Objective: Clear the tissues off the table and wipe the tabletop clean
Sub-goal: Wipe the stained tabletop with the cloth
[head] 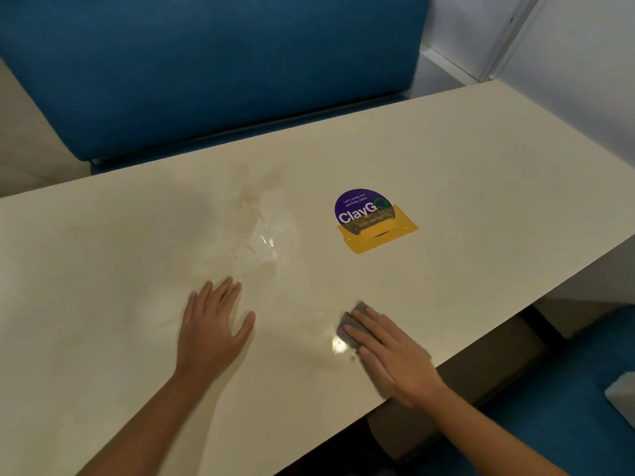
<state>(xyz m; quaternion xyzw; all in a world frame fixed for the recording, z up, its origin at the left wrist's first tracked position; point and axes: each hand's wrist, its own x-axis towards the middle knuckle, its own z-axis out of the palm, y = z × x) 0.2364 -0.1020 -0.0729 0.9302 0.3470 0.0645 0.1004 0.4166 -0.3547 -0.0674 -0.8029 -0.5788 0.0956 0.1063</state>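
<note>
Glossy cream tabletop (446,159), flat grey cloth (343,319)

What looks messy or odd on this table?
A brownish, wet-looking smear sits mid-table, left of the purple sticker, not yet wiped. The sticker is crossed by skewed yellow tape. The right hand presses a grey cloth nearer the front edge.

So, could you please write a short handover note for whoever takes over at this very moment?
Left hand: open, flat on the cream tabletop.
Right hand: straight fingers pressing a small grey cloth down near the table's edge.
Done: no tissues in view on the table.
Left: brownish smears and a wet sheen lie mid-table, left of the round purple sticker. These probably need wiping next.
</note>
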